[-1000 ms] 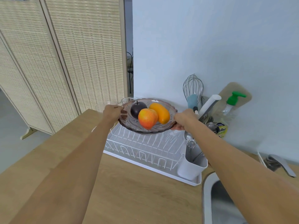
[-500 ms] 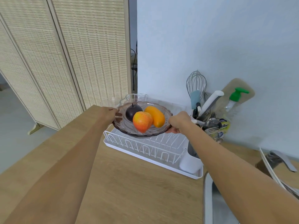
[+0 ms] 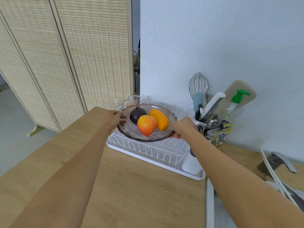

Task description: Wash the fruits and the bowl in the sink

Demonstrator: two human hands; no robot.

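Note:
A smoky glass bowl hovers over the white dish rack, carried by both hands. My left hand grips its left rim and my right hand grips its right rim. Inside lie a dark plum, an orange-red apple and a yellow mango. The sink shows only as a steel rim at the lower right, mostly hidden by my right forearm. The faucet stands at the right edge.
Clear glass cups stand at the rack's far end. A utensil holder with a whisk, spatula and cutlery sits at the rack's right, beside a green-pump soap bottle. A woven folding screen stands left of the wooden counter.
The bowl with the fruits has lifted slightly off the rack and shifted toward me and left in view. Both hands keep their grip on its rim.

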